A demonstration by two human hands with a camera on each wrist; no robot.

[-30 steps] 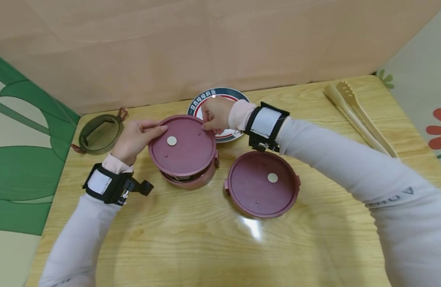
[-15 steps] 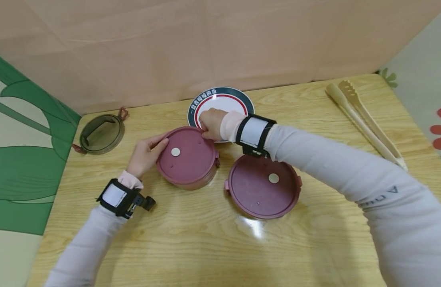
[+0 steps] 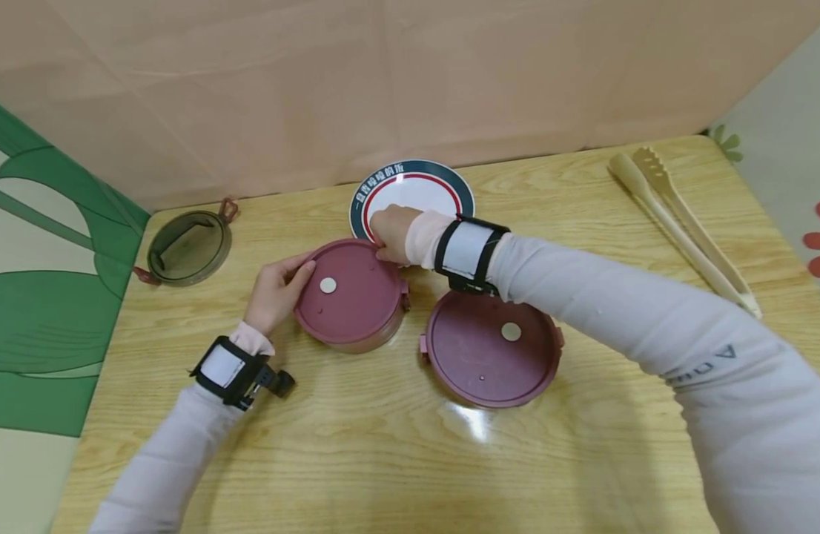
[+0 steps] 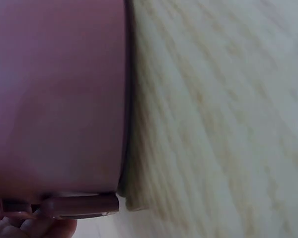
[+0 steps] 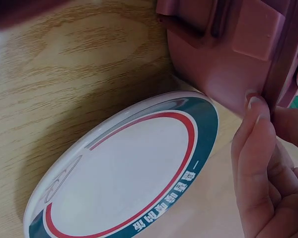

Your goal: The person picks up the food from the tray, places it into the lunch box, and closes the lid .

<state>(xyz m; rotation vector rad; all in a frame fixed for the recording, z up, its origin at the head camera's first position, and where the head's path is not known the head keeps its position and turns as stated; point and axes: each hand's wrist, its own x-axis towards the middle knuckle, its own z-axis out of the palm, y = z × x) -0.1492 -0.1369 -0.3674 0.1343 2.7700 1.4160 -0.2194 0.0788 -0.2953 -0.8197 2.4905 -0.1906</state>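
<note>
A round maroon food container stands left of the table's middle, its matching lid lying on top with a small white disc on it. My left hand holds the lid's left edge, thumb on the rim; in the left wrist view its fingers are at a side latch. On the far right, my right hand pinches the lid's rim. The right wrist view shows those fingers below the rim, against the container wall. A second lidded maroon container sits to the right, partly under my right forearm.
Behind the right hand lies a white plate with a blue and red border. A translucent oval lid with reddish clips lies at back left. Beige tongs rest on the right. A draped cloth rises behind the wooden table.
The lid has come down from a tilted position with a gap at the front to lying on the container. Both hands moved down with it, towards the viewer. The second container stayed put.
</note>
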